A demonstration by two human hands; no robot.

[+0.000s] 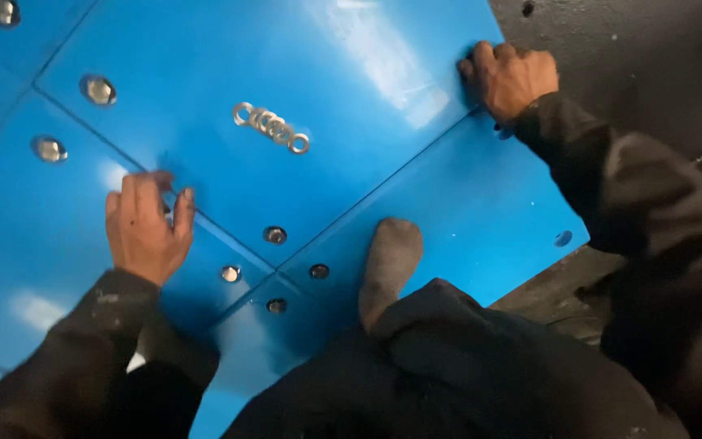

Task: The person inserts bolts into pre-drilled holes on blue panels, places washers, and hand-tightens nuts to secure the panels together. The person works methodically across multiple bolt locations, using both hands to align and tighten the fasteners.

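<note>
Big blue panel point(286, 73): I see it lying flat in the middle of my view, tilted like a diamond. Both hands touch it. Its top runs out of the picture.
Left hand point(146, 228): I see it flat on the panel's lower left edge, right over the seam. The fingers are spread a little. The fingertips look blurry, so I cannot tell if they hook into the gap.
Right hand point(509, 77): It grips the panel's right corner, fingers curled over the edge. The fingertips are hidden under the edge.
Washers point(271, 127): A short row of silver rings lies on the panel, overlapping each other. I cannot count them well.
Bolt heads point(275, 235): Four small round ones sit where the panel corners meet, between my hands. More show near the top left.
Other blue panels point(465, 219): They lie all around the big one, touching it at thin seams. Some are cut off at the picture's edge.
Foot in a grey sock point(389, 264): It rests on the lower right panel. The leg above it is hidden by dark clothes.
Dark floor point(652, 65): It shows at the right, beside the panels.
</note>
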